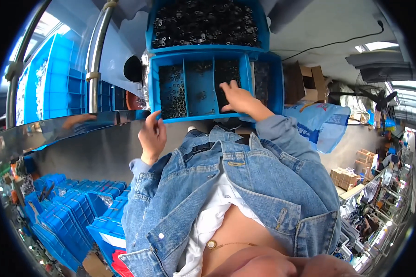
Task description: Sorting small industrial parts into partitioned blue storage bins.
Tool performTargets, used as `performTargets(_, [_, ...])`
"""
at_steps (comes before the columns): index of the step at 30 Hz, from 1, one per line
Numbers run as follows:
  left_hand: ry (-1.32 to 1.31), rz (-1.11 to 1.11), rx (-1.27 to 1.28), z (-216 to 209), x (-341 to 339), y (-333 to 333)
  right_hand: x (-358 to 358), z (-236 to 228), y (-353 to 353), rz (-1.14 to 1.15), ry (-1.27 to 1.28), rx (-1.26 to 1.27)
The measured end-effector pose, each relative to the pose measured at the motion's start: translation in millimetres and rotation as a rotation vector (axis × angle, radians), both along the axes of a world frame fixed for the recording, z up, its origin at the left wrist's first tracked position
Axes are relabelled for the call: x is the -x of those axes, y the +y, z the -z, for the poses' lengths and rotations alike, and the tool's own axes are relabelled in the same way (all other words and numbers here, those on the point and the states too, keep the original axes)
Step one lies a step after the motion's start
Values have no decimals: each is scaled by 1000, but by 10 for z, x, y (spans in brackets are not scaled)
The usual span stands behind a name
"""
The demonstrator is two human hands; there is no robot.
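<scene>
A blue divided tray (199, 119) lies in front of me. Its left compartment holds many small metal rings (174, 99); the middle one has a few small dark bits on its floor. My right hand (241, 99) reaches over the near rim into the third compartment, which holds small dark parts (227, 69). Its thumb and forefinger are spread apart, and no held part shows between them. By the tray's near left corner is my left hand (152, 137), its fingers bent and apart, one fingertip close to the rim. Nothing shows in it.
Behind the tray stands a blue bin (208, 48) heaped with small dark metal pieces. A narrow blue bin (276, 87) adjoins on the right, near an open cardboard box (309, 83). A metal-edged ledge (69, 129) and a pole (95, 60) flank the left. Blue crates (74, 207) stack behind.
</scene>
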State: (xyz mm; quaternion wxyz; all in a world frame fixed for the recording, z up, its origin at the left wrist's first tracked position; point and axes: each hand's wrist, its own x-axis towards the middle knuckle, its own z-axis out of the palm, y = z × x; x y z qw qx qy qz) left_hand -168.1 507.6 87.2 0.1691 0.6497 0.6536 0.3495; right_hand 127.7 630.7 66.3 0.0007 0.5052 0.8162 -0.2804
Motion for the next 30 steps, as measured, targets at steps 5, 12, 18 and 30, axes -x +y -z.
performTargets(5, [457,270,31,208,-279,803,153,126,71,-198,-232,134])
performTargets(12, [622,329,350,644,-227,1069,-10,261,68,-292,-94,102])
performTargets(18, [442,225,380,372,-241,953,-23,247,31,-248,30,6])
performTargets(30, [-1056,38,486,19,-111,789,-107,-4,174,-347,200,90])
